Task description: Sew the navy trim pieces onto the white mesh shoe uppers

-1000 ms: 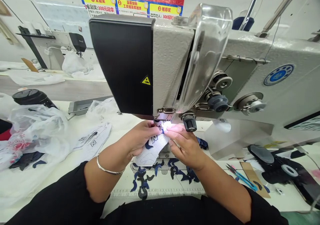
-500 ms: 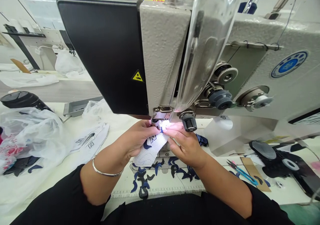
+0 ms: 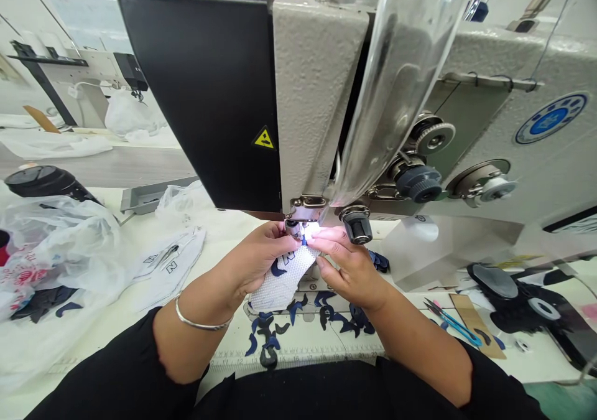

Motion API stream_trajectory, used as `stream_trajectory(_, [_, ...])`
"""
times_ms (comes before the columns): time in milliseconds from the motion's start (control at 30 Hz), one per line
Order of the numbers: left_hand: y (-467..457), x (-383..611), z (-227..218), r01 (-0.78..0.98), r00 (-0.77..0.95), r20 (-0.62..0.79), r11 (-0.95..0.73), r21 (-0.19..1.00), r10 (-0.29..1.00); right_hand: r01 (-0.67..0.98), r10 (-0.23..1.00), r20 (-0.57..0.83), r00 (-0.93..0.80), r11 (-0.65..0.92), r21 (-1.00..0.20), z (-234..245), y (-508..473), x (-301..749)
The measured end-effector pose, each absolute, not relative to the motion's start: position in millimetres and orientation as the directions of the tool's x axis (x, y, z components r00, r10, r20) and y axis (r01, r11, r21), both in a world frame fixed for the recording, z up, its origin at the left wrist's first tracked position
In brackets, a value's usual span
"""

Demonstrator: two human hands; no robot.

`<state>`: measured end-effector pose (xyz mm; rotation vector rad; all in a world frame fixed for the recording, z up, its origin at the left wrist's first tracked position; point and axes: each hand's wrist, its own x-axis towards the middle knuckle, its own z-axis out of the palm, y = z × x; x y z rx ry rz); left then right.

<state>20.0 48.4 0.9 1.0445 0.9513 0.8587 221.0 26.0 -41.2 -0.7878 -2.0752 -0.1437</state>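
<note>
Grey-painted metal of an industrial sewing machine (image 3: 317, 96) looms over the white worktable (image 3: 224, 227), with navy cut pieces (image 3: 265, 333) scattered below it on the near side. A white mesh panel (image 3: 280, 286) printed with an N sits right under the presser foot (image 3: 293, 226), its far edge lit by the machine's lamp. The left hand (image 3: 254, 258), a silver bangle (image 3: 200, 322) at its wrist, and the right hand (image 3: 352, 270) each hold the panel in a narrow pinch between thumb and fingertips. This looks like the lining-up step; the next move seems to call for small, steady adjustments at the needle.
</note>
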Motion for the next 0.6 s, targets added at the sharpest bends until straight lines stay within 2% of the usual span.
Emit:
stream_trajectory(167, [52,16,1,-0.015,0.369,-0.213,0.235,0.972,0.905,0.586,0.485,0.780,-0.396,0.787,-0.193,-43,25,220])
stream_trajectory(233, [48,14,0,0.149,0.275,-0.133,0.094,0.984,0.952,0.586,0.486,0.780,-0.395,0.787,-0.193,-43,25,220])
stream_trajectory(267, [43,13,-2,0.274,0.183,-0.033,-0.019,0.962,0.982,0.587,0.485,0.780,-0.395,0.786,-0.192,-44,25,220])
stream_trajectory(333, [30,13,-6,0.545,0.035,0.321,-0.287,0.788,0.946,0.596,0.489,0.779,-0.393,0.780,-0.189,-44,25,219])
stream_trajectory(367, [22,15,-9,0.651,0.032,0.516,-0.409,0.639,0.856,0.604,0.495,0.776,-0.390,0.774,-0.190,-44,25,219])
stream_trajectory(400, [15,16,-12,0.710,0.090,0.667,-0.517,0.478,0.739,0.612,0.501,0.774,-0.387,0.767,-0.191,-45,26,219])
stream_trajectory(433, [8,18,-15,0.732,0.175,0.755,-0.597,0.329,0.632,0.617,0.506,0.773,-0.382,0.762,-0.194,-45,25,219])
stream_trajectory(500, [-1,24,-21,0.738,0.324,0.782,-0.660,0.142,0.531,0.622,0.517,0.774,-0.365,0.754,-0.211,-45,25,219])
stream_trajectory(600, [-3,29,-27,0.774,0.385,0.728,-0.629,0.080,0.567,0.628,0.597,0.739,-0.314,0.714,-0.310,-46,25,223])
